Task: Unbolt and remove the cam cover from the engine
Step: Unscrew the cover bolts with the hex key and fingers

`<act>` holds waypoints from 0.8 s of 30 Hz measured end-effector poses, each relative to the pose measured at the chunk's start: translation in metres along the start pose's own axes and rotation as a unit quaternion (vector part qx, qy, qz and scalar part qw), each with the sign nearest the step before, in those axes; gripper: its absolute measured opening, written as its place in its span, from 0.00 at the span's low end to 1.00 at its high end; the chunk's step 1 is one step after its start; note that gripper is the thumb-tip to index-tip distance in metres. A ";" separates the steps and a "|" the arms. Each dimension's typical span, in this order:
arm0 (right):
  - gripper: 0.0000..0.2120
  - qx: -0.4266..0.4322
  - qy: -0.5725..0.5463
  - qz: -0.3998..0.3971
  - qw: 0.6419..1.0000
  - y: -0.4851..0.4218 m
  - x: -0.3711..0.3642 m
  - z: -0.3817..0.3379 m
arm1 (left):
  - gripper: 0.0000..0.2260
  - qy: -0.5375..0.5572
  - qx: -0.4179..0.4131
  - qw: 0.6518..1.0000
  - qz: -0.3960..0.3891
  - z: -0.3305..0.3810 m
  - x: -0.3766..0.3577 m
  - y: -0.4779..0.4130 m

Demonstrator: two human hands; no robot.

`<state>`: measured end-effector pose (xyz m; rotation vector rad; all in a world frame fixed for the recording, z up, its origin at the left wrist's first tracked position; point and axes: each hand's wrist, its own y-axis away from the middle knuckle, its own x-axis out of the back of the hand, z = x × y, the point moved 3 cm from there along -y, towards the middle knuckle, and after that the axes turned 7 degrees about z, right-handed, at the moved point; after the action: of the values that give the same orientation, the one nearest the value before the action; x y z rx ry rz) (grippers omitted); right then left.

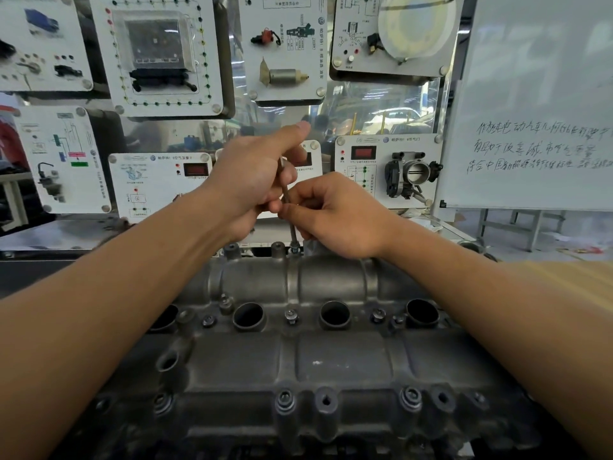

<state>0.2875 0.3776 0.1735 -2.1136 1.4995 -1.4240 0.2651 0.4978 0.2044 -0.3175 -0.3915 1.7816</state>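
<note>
The cam cover [331, 360] fills the lower middle of the view, a grey cast piece lying on the engine, with both bare forearms reaching over it from either side. Along its near edge two near-edge bolts [285, 398] sit in their bosses. Further back, across the middle of the cover, three round plug wells [248, 315] stand open in a row, with middle bolts [291, 316] seated between them. At the far edge of the cover a far bolt [294, 250] stands in its boss, and a thin tool shaft [285, 190] stands nearly upright on it. The right hand [335, 214], just above that far edge, pinches the lower part of the shaft between thumb and curled fingers. The left hand [252, 174], higher and a little to the left of it, is curled round the upper part of the shaft, thumb raised. Behind the cover hangs a wall of white training panels [159, 51], one carrying a throttle body [411, 174]; to the right of these stands a whiteboard [537, 111] with handwriting.
</note>
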 end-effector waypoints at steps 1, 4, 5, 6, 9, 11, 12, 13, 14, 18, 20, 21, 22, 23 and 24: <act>0.16 -0.002 0.002 0.000 1.000 0.000 0.000 0.000 | 0.14 -0.003 0.000 1.000 0.002 0.001 0.000 0.000; 0.17 -0.007 0.007 -0.002 1.000 0.000 0.000 -0.002 | 0.13 0.009 0.013 1.000 0.002 0.003 0.002 0.000; 0.18 -0.007 0.007 -0.002 1.000 0.000 0.000 -0.002 | 0.13 0.019 0.022 1.000 -0.003 0.004 0.002 0.000; 0.18 -0.007 0.007 -0.002 1.000 0.000 0.000 -0.003 | 0.14 0.028 0.031 0.999 -0.011 0.004 0.003 -0.001; 0.16 -0.011 0.010 0.000 1.000 0.001 0.001 -0.003 | 0.14 0.060 0.047 0.996 -0.044 0.006 0.005 0.000; 0.18 -0.016 0.010 0.007 1.000 0.001 0.001 -0.002 | 0.14 0.088 0.047 0.993 -0.066 0.007 0.004 0.001; 0.19 -0.018 0.010 0.012 1.000 0.000 0.001 -0.002 | 0.13 0.101 0.047 0.991 -0.077 0.007 0.004 0.002; 0.20 -0.019 0.011 0.014 1.000 0.000 0.001 -0.002 | 0.13 0.113 0.046 0.989 -0.089 0.008 0.004 0.003; 0.19 -0.019 0.012 0.015 1.000 0.000 0.001 -0.001 | 0.13 0.124 0.046 0.986 -0.103 0.009 0.003 0.004; 0.16 -0.007 0.022 0.030 0.999 0.001 0.002 -0.001 | 0.13 0.145 0.055 0.971 -0.181 0.011 -0.001 0.008; 0.14 0.002 0.036 0.037 0.999 0.000 0.003 -0.001 | 0.12 0.138 0.062 0.965 -0.216 0.011 -0.002 0.011; 0.13 0.004 0.042 0.036 0.998 0.000 0.004 -0.001 | 0.12 0.135 0.064 0.962 -0.229 0.011 -0.003 0.012; 0.11 0.004 0.043 0.035 0.998 0.000 0.004 -0.001 | 0.12 0.132 0.064 0.960 -0.239 0.012 -0.003 0.012; 0.11 0.004 0.041 0.035 0.999 -0.001 0.004 -0.001 | 0.12 0.131 0.063 0.958 -0.246 0.012 -0.003 0.013; 0.11 0.005 0.040 0.036 0.999 -0.001 0.004 -0.001 | 0.13 0.131 0.064 0.958 -0.249 0.013 -0.002 0.014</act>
<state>0.2874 0.3753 0.1765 -1.9980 1.5774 -1.5038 0.2485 0.4914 0.2102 -0.3249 -0.1467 1.2440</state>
